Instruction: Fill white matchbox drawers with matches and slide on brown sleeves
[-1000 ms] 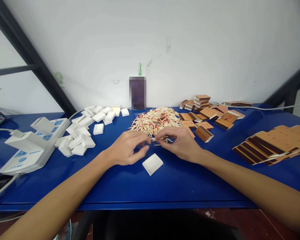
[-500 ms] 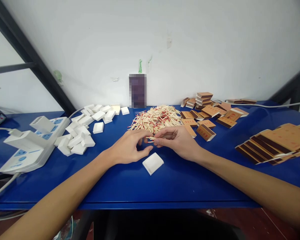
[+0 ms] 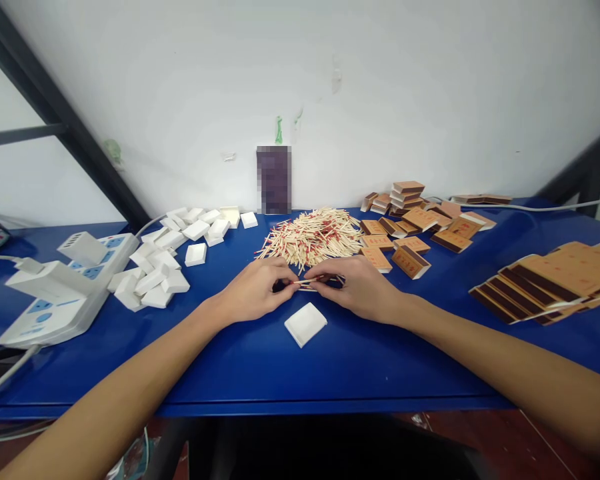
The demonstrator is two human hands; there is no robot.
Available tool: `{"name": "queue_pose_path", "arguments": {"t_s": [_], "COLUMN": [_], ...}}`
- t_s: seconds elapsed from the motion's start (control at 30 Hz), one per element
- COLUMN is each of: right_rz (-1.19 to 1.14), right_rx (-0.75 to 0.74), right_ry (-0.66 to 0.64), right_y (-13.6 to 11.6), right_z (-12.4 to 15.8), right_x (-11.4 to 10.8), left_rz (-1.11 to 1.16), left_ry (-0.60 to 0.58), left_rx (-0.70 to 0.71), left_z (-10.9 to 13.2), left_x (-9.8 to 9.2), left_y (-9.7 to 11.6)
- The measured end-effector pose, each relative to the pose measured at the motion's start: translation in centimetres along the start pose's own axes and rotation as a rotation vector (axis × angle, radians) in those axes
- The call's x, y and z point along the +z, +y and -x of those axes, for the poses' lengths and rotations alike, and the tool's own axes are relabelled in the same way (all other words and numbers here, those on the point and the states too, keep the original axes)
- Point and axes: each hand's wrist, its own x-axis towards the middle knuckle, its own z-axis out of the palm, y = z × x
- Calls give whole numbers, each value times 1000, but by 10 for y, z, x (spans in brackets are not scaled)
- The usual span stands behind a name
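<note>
We hold a small bundle of red-tipped wooden matches [image 3: 309,282] between our left hand [image 3: 256,293] and right hand [image 3: 361,291]. The fingers of both are curled closed on it, low over the blue desk [image 3: 260,373]. On the near side of the hands lies an open white cardboard tray [image 3: 305,324]; just beyond them is a loose heap of matches [image 3: 314,235]. A scatter of white trays [image 3: 163,267] and a white power strip [image 3: 55,297] lie to the left, brown matchbox sleeves [image 3: 413,230] to the right.

My bare forearms reach forward and angle inward; my left hand [image 3: 254,293] and right hand [image 3: 364,291] meet fingertip to fingertip, palms down, fingers curled into pinches.
</note>
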Motion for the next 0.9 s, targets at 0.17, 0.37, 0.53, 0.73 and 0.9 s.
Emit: {"name": "queue_pose_path", "arguments": {"t_s": [0.17,0.37,0.53,0.73,0.9], "right_rz": [92,161,192,278,273], "right_rx": [-96,-64,-39,38,-12], "right_ry": [20,43,-42,-298,-294], "right_y": [4,3,1,-4,-2], "right_z": [0,-3,-2,1,2], "right_x": [-8,-28,-35,-24,-17], "left_rz": [-18,-81,-229,-117,-194], "left_ry": [-2,-60,-132,-204,-103], "left_rx": [-5,150,182,238,121], "left_z": [2,7,10,11,8], "left_x": [-5,-18,-15,-13,-18], "left_y": [1,18,34,42,23]}}
